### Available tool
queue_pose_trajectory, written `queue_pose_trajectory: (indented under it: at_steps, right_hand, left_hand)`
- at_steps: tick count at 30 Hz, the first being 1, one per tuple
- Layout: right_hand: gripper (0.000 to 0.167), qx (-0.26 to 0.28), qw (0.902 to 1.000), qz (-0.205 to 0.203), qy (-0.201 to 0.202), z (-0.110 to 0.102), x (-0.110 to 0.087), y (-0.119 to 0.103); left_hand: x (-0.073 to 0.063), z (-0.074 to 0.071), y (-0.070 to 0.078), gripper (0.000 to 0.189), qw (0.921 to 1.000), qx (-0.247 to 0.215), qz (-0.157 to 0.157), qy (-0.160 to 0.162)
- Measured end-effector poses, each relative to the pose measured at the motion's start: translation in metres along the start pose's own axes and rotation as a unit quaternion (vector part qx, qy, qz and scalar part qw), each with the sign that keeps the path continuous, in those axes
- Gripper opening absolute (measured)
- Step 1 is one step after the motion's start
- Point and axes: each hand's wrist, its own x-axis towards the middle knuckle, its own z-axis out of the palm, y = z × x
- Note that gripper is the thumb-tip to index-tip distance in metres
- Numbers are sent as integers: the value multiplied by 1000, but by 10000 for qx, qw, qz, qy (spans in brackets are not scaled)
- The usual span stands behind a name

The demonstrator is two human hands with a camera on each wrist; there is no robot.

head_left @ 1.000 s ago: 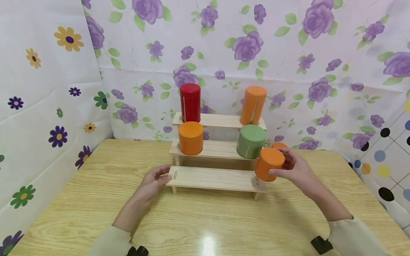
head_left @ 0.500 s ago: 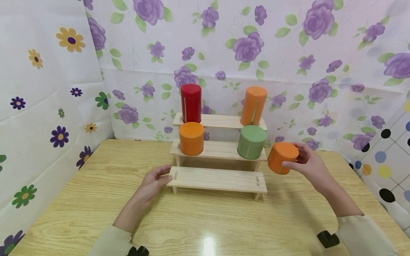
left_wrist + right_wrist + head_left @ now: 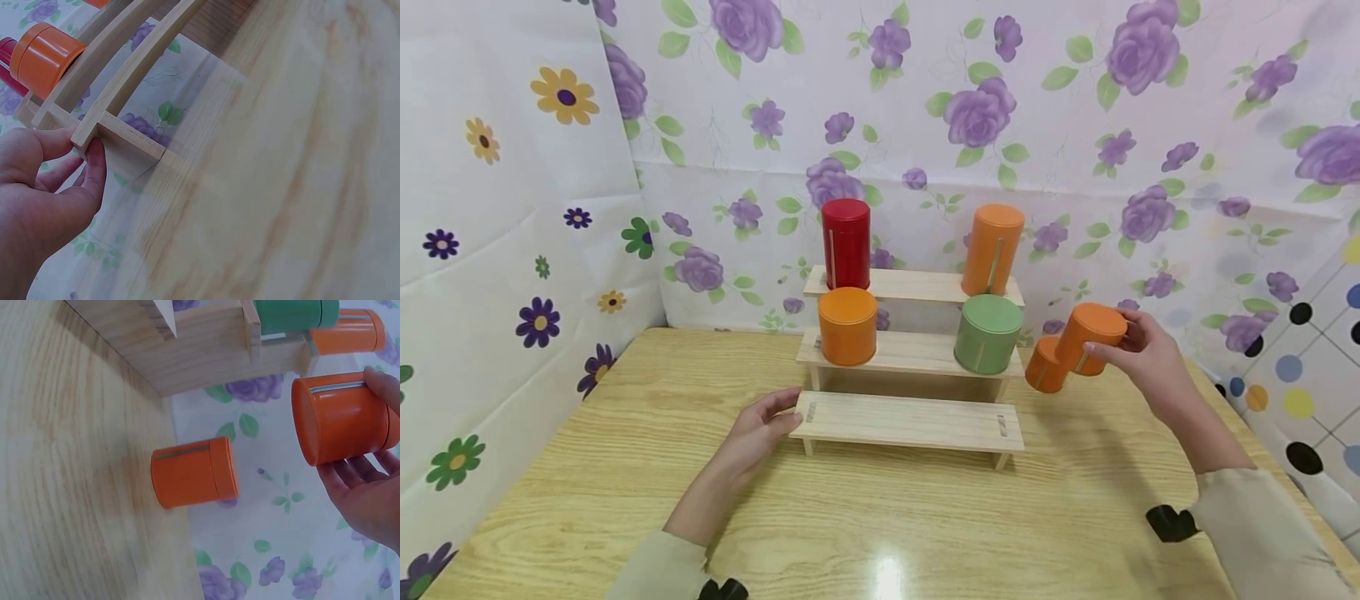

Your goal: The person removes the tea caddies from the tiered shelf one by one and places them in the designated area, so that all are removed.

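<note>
My right hand (image 3: 1146, 358) clamps orange tin (image 3: 1092, 337) in air, axis tilted, lid up-right. Second orange tin (image 3: 1045, 364) stands just left. Left hand (image 3: 758, 429), fingers loose, touches stepped shelf (image 3: 910, 418).

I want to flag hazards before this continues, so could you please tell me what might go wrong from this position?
1. The right hand holds a short orange tin tilted in the air, close above another short orange tin standing on the table; coming down, it might knock that one over.
2. The standing tin sits near the table's back edge, so a bump could push it off.
3. The left hand only touches the stepped wooden rack at one end; a jolt could shake its tins.
</note>
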Motion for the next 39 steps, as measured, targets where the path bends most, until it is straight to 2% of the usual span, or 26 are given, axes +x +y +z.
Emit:
queue_pose_trajectory:
  at_steps: [13, 22, 31, 39]
  right_hand:
    - [80, 65, 9993, 279, 221, -13, 20, 16]
    - [90, 12, 9974, 627, 354, -21, 32, 28]
    - [96, 56, 9948, 892, 499, -27, 39, 35]
    - [94, 53, 9930, 1021, 590, -27, 44, 50]
  left_hand:
    - [0, 0, -1, 50, 10000, -1, -46, 56]
    - [0, 0, -1, 50, 10000, 28, -3, 29]
    - [-1, -1, -2, 50, 10000, 53, 79, 6]
    - [0, 0, -2, 50, 10000, 7, 46, 29]
